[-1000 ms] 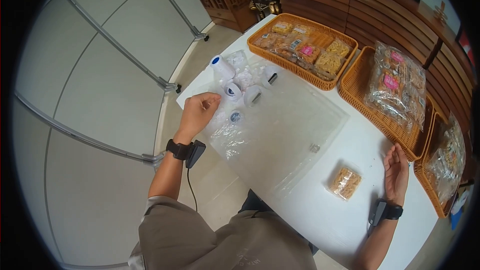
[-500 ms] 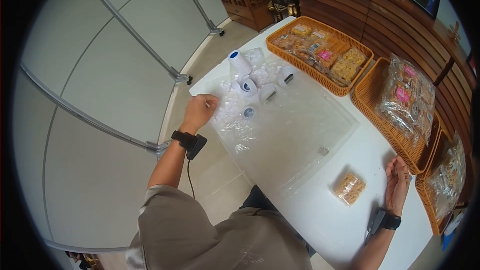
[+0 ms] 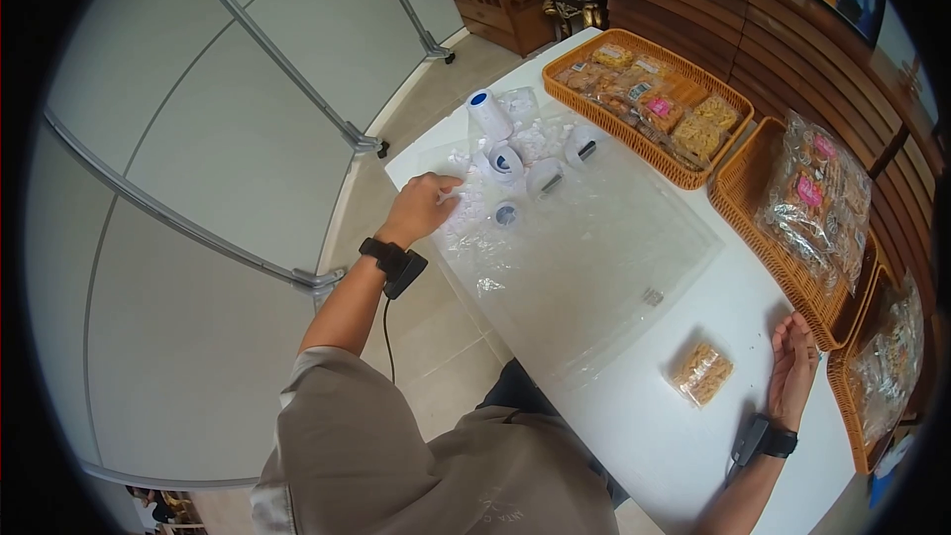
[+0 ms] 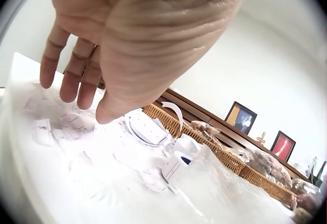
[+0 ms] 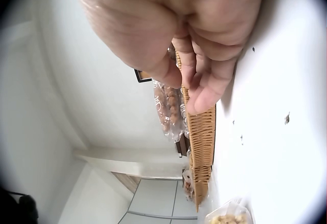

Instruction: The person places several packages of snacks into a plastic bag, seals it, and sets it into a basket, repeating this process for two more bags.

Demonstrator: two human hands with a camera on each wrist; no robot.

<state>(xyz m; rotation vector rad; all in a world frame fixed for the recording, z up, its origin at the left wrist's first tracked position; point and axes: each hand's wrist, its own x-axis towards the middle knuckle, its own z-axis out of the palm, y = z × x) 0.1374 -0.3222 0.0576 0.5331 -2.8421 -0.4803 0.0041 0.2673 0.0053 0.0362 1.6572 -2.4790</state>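
Note:
My left hand (image 3: pixel 426 208) is over a scatter of small white paper slips (image 3: pixel 468 200) at the table's far left corner. Its fingers (image 4: pixel 74 78) reach down loosely toward the slips (image 4: pixel 64 132), thumb apart, with nothing between them. Beside the slips are a white roll (image 3: pixel 490 117) with a blue end and several white paper rings (image 3: pixel 502 164). My right hand (image 3: pixel 791 367) rests on its side on the white table next to a wicker basket, holding nothing, its fingers (image 5: pixel 204 99) loosely bent. Left of it lies a clear-wrapped block of noodle-like snack (image 3: pixel 703 374).
A large clear plastic bag (image 3: pixel 594 258) lies flat across the table (image 3: pixel 604 416). Along the back stand a wicker tray (image 3: pixel 634 152) of packaged snacks, a basket (image 3: pixel 738 183) with a big bag of snacks (image 3: pixel 817 198), and another basket (image 3: pixel 854 436) at the right.
My left hand has moved from beside the table's left edge onto the paper slips, its fingers loosening. The head view has swung left. My right hand stays beside the basket.

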